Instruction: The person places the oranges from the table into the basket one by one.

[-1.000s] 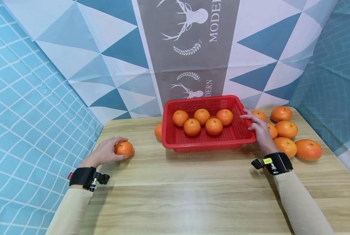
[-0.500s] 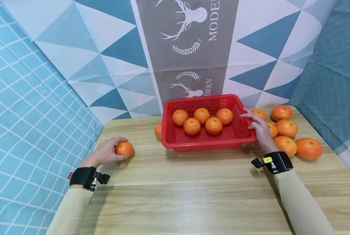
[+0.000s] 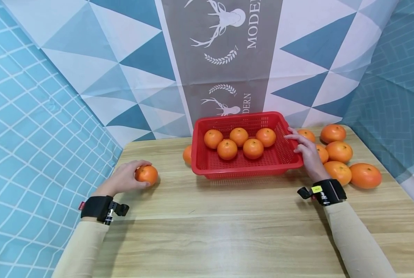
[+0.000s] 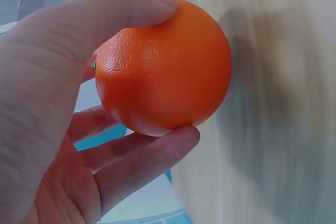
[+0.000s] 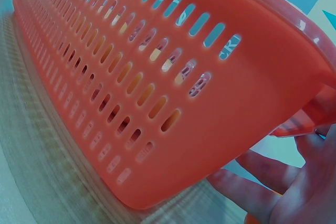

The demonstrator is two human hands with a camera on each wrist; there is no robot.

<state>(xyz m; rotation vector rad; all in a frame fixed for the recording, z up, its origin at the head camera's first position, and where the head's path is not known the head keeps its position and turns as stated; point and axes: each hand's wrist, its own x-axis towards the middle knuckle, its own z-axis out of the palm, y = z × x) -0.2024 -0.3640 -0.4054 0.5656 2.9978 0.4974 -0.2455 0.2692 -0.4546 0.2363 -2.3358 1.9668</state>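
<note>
At the left of the table, my left hand (image 3: 125, 178) grips an orange (image 3: 146, 175), fingers behind it and thumb in front. The left wrist view shows that orange (image 4: 168, 72) up close, thumb on one side and fingertips on the other. A shadow lies on the wood beside it; whether it touches the table I cannot tell. My right hand (image 3: 310, 156) holds the right end of a red plastic basket (image 3: 241, 170) by its rim. From the right wrist, the fingers (image 5: 247, 190) reach the basket's outer end wall. Several oranges (image 3: 253, 148) sit inside the basket.
Partly hidden behind the basket's left end is another orange (image 3: 187, 155). Several more oranges (image 3: 338, 152) crowd the table's right side, beside the right wrist. A patterned cloth (image 3: 151, 77) stands upright behind the wooden table (image 3: 220, 231).
My left hand and its orange have shifted very slightly upward in the head view. The basket and my right hand have stayed in place.
</note>
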